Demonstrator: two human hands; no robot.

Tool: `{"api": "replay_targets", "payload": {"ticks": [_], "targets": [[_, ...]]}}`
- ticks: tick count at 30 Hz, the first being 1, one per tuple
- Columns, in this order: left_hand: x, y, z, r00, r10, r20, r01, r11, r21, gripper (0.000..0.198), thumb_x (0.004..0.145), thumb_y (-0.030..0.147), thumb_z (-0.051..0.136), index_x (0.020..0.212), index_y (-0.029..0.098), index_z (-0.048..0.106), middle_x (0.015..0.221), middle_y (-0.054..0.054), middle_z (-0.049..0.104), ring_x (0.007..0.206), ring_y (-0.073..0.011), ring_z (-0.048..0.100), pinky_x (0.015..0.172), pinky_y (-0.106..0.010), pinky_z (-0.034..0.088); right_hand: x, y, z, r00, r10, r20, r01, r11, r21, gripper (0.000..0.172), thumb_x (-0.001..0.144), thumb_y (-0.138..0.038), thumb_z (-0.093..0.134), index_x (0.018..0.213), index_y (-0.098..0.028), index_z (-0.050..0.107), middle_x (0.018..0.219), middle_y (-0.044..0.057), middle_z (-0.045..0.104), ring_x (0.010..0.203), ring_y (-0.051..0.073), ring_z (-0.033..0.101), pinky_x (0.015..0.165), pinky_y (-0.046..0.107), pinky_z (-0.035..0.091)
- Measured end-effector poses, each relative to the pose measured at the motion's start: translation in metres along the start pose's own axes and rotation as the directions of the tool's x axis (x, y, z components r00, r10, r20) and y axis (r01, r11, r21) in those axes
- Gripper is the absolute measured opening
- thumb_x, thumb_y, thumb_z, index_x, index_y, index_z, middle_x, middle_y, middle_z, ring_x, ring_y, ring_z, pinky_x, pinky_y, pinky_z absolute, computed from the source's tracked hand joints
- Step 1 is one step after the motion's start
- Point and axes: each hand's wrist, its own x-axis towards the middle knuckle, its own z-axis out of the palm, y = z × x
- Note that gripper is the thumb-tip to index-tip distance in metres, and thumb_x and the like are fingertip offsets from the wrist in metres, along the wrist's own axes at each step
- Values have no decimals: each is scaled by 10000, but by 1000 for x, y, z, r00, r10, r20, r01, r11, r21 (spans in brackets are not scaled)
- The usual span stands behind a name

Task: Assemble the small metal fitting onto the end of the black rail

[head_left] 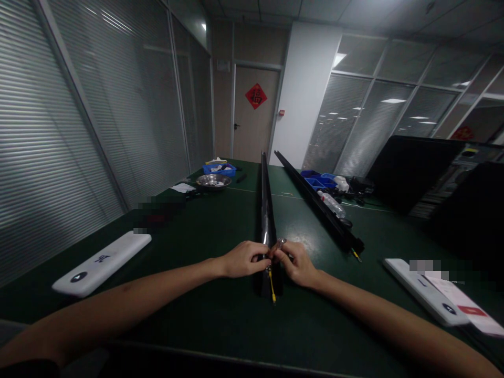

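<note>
A long black rail (265, 205) runs away from me down the middle of the table, its near end under my fingers. My left hand (247, 259) is closed, thumb and fingers pinched over that end. From the right, my right hand (296, 263) meets it, also closed in a pinch. A small shiny metal piece (281, 243) shows at its fingertips; I cannot tell whether it is held or worn. Just below the hands hangs a short yellow wire (272, 286) with a metal tip. What the fingertips grip is mostly hidden.
A second black rail (315, 199) lies to the right, beside a plastic bottle (331, 203) and blue bins (318, 181). White devices (102, 262) flank me on the green table (189, 310). Farther back stand a metal bowl (213, 181) and a blue basket (219, 169).
</note>
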Motion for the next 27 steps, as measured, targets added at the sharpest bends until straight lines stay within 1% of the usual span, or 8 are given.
{"api": "replay_targets", "payload": {"ticks": [7,9,13,17,21,27], "targets": [[0,0,0,1000,-2,-1,2,1000,10,231,1021,332,553,1024,141,683,845,-17,613,684,-134,541,628,-209,406,2,-2,-1,1000,-28,-1,28,999,17,455,1104,-488,408,859,-204,666,772,54,697,677,190,658,651,312,506],[0,-2,0,1000,-1,0,1,1000,17,239,1025,347,555,1026,145,683,848,-16,615,686,-134,539,634,-209,410,2,-5,-2,1000,-13,-5,13,1000,16,435,1106,-462,416,874,-199,673,770,53,696,678,188,659,648,308,504],[0,-5,0,1000,-2,3,2,1000,24,255,1032,372,557,985,151,676,848,-14,615,688,-134,539,639,-210,413,0,-6,-2,997,61,-45,-62,998,-19,401,1097,-413,458,861,-175,678,737,48,688,648,174,646,624,291,478],[0,-4,0,1000,-3,14,3,1000,13,263,1040,374,545,1026,151,684,881,-24,632,699,-138,555,644,-216,416,-1,-6,-1,996,80,-29,-80,996,-24,389,1088,-417,480,875,-167,689,740,48,697,633,165,635,609,280,468],[0,-2,0,1000,2,11,-3,1000,16,244,1037,348,546,1037,150,688,886,-28,635,699,-139,557,644,-217,413,0,-6,-2,998,64,-1,-64,998,-29,423,1097,-448,447,885,-174,690,755,50,698,652,172,644,625,285,480],[0,-1,0,1000,-5,1,5,1000,18,224,1022,331,555,1030,148,684,852,-17,611,694,-138,543,628,-209,403,1,0,-1,1000,-8,15,8,1000,23,454,1102,-491,421,884,-193,685,776,53,703,683,186,664,658,301,505]]}}
